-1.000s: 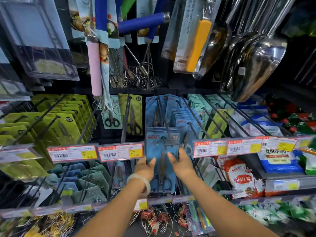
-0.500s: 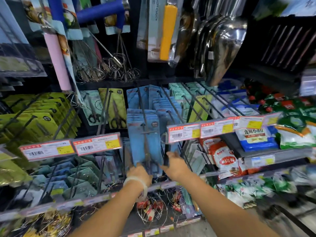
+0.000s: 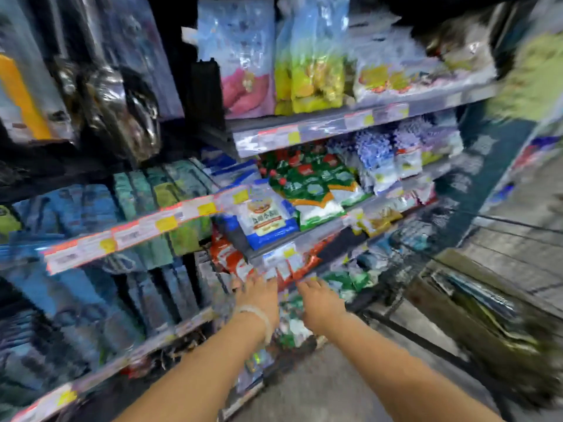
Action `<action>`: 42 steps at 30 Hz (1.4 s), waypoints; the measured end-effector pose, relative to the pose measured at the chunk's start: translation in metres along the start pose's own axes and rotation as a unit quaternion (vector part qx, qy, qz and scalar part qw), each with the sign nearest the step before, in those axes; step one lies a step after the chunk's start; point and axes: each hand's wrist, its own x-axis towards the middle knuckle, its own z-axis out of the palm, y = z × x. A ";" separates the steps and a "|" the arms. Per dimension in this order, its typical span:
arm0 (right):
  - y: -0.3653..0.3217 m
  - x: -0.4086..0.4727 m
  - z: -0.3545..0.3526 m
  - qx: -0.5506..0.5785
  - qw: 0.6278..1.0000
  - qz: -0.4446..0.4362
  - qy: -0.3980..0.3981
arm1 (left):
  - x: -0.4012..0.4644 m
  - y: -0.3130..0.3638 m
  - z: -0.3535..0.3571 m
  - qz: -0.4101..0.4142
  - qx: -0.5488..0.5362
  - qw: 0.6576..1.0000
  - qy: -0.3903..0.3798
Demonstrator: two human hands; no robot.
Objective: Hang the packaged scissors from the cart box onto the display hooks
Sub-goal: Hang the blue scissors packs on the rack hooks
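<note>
The picture is smeared by fast motion. Blue scissor packs (image 3: pixel 70 205) hang on hooks at the left, behind a strip of price tags (image 3: pixel 131 233). At the lower right stands the cardboard cart box (image 3: pixel 475 318) with packs inside. Both my hands are held out in front of the shelving, between the hooks and the box. My left hand (image 3: pixel 259 296), with a pale bracelet at the wrist, has relaxed fingers and holds nothing. My right hand (image 3: pixel 323 303) is beside it, also empty with loose fingers.
Shelves of bagged food (image 3: pixel 304 196) fill the middle and right, with more bags (image 3: pixel 304 65) on the shelf above. Steel ladles (image 3: pixel 122 114) hang at the upper left. The wire cart's rim (image 3: pixel 396 260) and grey floor (image 3: pixel 518 248) lie to the right.
Both hands have let go of the blue scissor packs on the hook and drawn away. The view has swung sharply right, bringing the cart box into sight.
</note>
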 end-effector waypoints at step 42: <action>0.645 0.001 -0.012 0.154 0.877 0.442 -0.105 | 0.325 0.592 0.044 0.333 0.152 0.916 -0.167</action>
